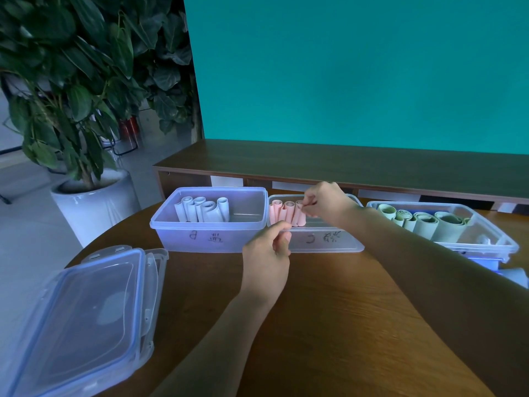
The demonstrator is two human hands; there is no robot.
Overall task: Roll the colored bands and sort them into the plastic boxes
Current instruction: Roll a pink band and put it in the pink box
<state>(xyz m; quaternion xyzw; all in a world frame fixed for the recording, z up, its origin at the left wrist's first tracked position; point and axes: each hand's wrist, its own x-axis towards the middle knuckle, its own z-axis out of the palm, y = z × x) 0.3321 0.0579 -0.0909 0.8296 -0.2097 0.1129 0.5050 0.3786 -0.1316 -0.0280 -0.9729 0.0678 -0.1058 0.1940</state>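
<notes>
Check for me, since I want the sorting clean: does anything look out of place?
Nothing stands out. White rolls, pink rolls and green rolls each sit in their own box, none mixed or spilled.

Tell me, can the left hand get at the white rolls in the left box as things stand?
Probably yes. The left hand grips the near rim of the middle box, right beside the left box. That box has no lid on, and nothing covers the white rolls.

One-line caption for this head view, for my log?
Right hand pinches a pink roll in the middle box; left hand grips that box's near rim, between the white-roll box and green-roll box.
</notes>
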